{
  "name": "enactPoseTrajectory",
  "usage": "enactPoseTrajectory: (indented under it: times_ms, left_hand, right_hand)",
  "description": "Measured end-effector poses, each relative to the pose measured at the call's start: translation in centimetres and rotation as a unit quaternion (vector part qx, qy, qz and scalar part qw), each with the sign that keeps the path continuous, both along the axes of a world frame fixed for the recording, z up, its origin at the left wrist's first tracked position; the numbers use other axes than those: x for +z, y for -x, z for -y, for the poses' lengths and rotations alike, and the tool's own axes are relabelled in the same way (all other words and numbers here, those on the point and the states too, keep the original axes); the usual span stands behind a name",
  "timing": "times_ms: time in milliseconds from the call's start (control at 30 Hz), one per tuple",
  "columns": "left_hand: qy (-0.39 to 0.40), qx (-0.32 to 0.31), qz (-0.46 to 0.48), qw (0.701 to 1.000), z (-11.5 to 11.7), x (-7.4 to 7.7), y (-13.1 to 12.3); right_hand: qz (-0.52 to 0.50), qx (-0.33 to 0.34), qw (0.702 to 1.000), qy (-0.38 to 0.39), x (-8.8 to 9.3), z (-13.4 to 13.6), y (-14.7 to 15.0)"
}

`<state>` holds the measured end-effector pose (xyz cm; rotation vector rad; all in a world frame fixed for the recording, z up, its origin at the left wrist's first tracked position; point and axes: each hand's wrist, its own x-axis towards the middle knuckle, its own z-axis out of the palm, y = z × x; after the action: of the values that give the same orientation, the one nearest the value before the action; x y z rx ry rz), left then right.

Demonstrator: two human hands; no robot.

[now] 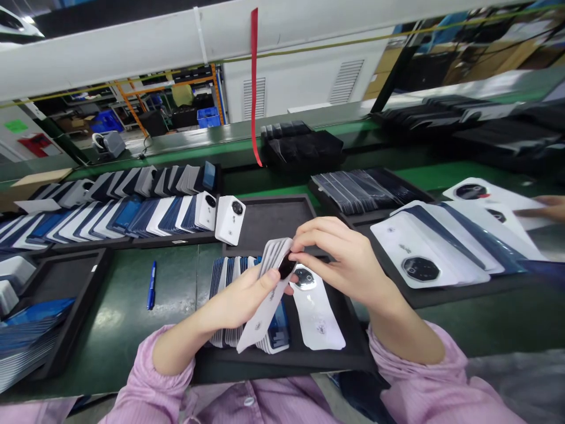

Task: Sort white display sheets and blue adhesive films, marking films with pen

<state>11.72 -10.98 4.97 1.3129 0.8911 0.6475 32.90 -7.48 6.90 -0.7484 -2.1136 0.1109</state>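
Observation:
My left hand (241, 294) is closed around a few white phone back covers (263, 315), fanned at the top and tilted, with a dark camera window near the upper end. My right hand (342, 256) pinches their top edge beside that window, thumb and fingers together. Directly below is a black tray (355, 335). At its left stand tightly packed covers (217, 285), white and blue edges showing. To their right a single white back cover (318, 315) lies with its camera window up, partly hidden by my right hand.
Long rows of upright covers (145, 218) fill trays at the back left. A blue pen (152, 285) lies on the green table (119, 306). On the right, overlapping white covers (397, 244) rest near another person's hand (549, 209). A red strap (253, 88) hangs ahead.

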Motion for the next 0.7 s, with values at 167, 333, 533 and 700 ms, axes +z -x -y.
enactPoseTrajectory:
  times_ms: [167,333,533,700]
  left_hand:
    - [-0.007,-0.032,0.002,0.999,-0.2,-0.5,0.1]
    - [-0.009,-0.044,0.018,0.999,-0.1,-1.0,0.1]
    - [0.003,-0.018,-0.008,1.000,0.1,-1.2,0.2]
    - [0.106,0.032,0.171,0.979,0.4,-1.0,0.1]
  right_hand:
    - [-0.017,0.009,0.996,0.084,0.2,0.0,-0.6]
    - [-0.032,0.032,0.991,0.127,0.6,0.0,-1.0]
    - [-0.040,-0.016,0.997,0.069,0.2,0.2,-0.1]
    - [0.022,0.016,0.965,-0.259,-0.9,0.5,0.5]
